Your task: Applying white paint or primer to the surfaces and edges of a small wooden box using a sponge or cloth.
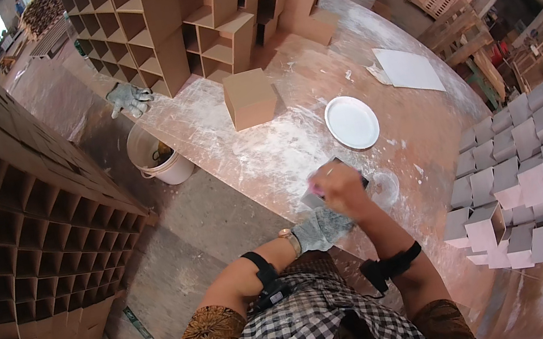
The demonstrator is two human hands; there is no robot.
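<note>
My right hand (341, 190), bare, is closed over a small box-like piece with grey and dark faces (311, 201) at the table's near edge. A bit of pink shows at its fingers, too blurred to name. My left hand (324, 227) wears a grey knit glove and lies beside that piece, partly under my right forearm, its fingers mostly hidden. Just right of my hands sits a clear round lid or dish (384, 189). Farther off is a white round lid or plate (352, 122), and a brown cardboard-coloured box (250, 99) stands on the white-smeared table (270, 162).
Stacked open brown boxes (147, 28) rise at the table's far side, with more at left (44, 229). Grey-white boxes (531, 176) are piled at right. A glove (129, 98) lies on the far left corner, above a white bucket (175, 170). A white sheet (409, 69) lies far right.
</note>
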